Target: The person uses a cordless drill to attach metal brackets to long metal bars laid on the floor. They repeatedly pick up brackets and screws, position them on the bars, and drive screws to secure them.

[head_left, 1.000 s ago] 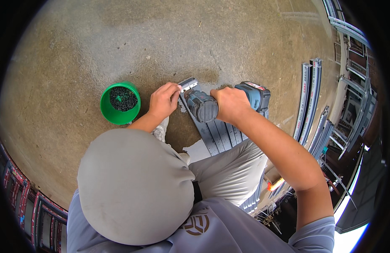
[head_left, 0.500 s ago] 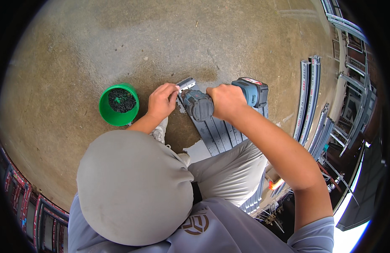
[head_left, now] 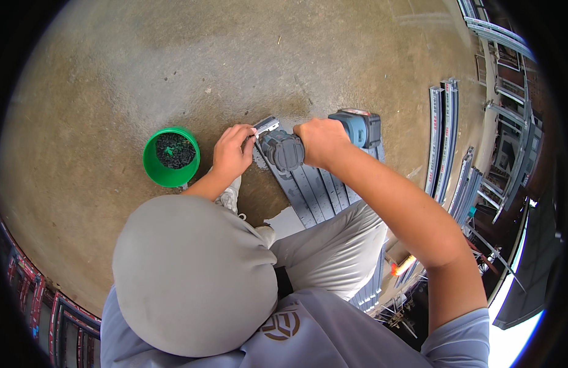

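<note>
My right hand (head_left: 324, 142) is wrapped round the grip of a blue-and-black cordless drill (head_left: 283, 151), its battery sticking out to the right. The drill's body stands over several long dark grey metal profiles (head_left: 308, 190) lying side by side, and it hides its own tip. At the far end of the profiles lies a short piece with a white and silver face (head_left: 267, 126). The fingers of my left hand (head_left: 230, 153) are bent together in a pinch against that piece. Whatever is between the fingertips is too small to make out.
A green bucket (head_left: 154, 168) with small black pieces stands left of my left hand. More long profiles (head_left: 440, 141) lie on the concrete floor to the right, with metal frames beyond. Red-and-black frames (head_left: 63, 319) sit at the lower left.
The view has shifted slightly. Both hands and the drill keep nearly the same place over the profiles.
</note>
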### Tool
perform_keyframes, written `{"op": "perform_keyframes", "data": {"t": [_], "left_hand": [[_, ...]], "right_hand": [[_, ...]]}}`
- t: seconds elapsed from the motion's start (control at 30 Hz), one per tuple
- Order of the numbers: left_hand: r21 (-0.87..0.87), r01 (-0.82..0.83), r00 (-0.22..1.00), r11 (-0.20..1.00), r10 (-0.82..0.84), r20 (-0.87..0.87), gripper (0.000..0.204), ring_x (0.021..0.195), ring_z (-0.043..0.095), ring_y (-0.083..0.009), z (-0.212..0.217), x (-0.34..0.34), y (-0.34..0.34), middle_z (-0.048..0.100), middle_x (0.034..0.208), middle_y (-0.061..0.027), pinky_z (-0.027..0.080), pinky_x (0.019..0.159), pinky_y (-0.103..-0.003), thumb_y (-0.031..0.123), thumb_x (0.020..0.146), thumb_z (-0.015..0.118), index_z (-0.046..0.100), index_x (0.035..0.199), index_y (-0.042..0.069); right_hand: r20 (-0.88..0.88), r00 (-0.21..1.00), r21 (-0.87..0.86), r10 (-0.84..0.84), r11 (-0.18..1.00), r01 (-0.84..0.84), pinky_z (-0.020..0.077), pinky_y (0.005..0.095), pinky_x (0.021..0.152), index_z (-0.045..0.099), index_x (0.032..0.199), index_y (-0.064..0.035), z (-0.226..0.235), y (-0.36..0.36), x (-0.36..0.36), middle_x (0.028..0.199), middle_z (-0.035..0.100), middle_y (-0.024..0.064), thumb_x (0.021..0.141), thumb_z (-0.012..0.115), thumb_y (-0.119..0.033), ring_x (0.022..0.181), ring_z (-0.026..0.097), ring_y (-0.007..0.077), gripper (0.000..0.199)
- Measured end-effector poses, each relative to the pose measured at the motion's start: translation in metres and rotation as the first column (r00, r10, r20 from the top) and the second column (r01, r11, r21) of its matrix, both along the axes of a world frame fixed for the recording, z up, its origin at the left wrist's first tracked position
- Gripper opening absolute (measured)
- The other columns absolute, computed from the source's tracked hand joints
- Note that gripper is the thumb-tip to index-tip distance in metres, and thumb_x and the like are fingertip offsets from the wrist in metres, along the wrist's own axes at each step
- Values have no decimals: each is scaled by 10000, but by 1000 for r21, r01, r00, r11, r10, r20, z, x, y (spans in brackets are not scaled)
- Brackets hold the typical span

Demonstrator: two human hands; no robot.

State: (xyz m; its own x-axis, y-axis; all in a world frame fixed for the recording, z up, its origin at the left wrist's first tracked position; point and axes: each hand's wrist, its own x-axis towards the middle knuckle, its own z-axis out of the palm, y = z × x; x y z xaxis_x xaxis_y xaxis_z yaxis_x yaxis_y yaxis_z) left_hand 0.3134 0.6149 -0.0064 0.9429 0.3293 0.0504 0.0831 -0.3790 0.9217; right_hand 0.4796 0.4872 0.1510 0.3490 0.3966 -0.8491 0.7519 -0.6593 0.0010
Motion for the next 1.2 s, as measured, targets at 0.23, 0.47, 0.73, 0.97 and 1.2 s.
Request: {"op": "perform_keyframes", "data": {"t": [0.23, 0.47, 0.73, 0.97, 1.2], "left_hand": [[45, 45, 999, 998, -45, -11, 256, 1002, 661, -335, 0, -7, 1, 697, 1134, -83, 543, 855, -409, 30, 856, 718, 687, 1107, 71], [70, 74, 997, 995, -72, -31, 349, 1088, 635, -345, 8, -9, 1, 659, 1231, -98, 530, 912, -418, 70, 861, 733, 661, 1202, 75], [-224, 97, 991, 970, -116, -73, 500, 1176, 623, -326, 31, -43, 4, 627, 1313, -165, 540, 939, -392, 85, 891, 759, 614, 1369, 83], [-702, -152, 889, 696, -214, -404, 238, 1088, 657, -165, 112, -78, 43, 703, 1137, -94, 495, 986, -313, 108, 1046, 617, 672, 1219, -44], [-702, -587, 617, 403, -338, -711, 424, 1172, 637, -213, 235, -145, 75, 679, 1255, -119, 482, 1059, -375, 369, 1089, 515, 666, 1256, 10]], "right_hand": [[2, 1000, -42, -6, 999, 6, 592, 391, 844, 780, 980, -80, 7, 9, 0, 1052, 770, 123, 805, 708, -104, 1024, 742, 296, 191], [-4, 1000, -52, 0, 999, 0, 582, 417, 840, 759, 1030, -112, 8, 15, 6, 1022, 761, 132, 788, 713, -114, 1000, 732, 314, 247], [-37, 999, 61, -37, 997, 39, 582, 433, 826, 773, 1000, -124, 11, 1, 2, 1004, 762, 144, 794, 704, -143, 982, 733, 325, 219], [-48, 999, 139, 19, 990, -12, 592, 376, 800, 802, 1009, -126, 54, 22, -7, 1063, 782, 91, 871, 706, -165, 1025, 750, 248, 173], [-111, 969, 272, -220, 931, 242, 586, 405, 729, 774, 925, -120, 112, -6, -48, 963, 778, 100, 803, 716, -144, 914, 758, 280, 137]]}}
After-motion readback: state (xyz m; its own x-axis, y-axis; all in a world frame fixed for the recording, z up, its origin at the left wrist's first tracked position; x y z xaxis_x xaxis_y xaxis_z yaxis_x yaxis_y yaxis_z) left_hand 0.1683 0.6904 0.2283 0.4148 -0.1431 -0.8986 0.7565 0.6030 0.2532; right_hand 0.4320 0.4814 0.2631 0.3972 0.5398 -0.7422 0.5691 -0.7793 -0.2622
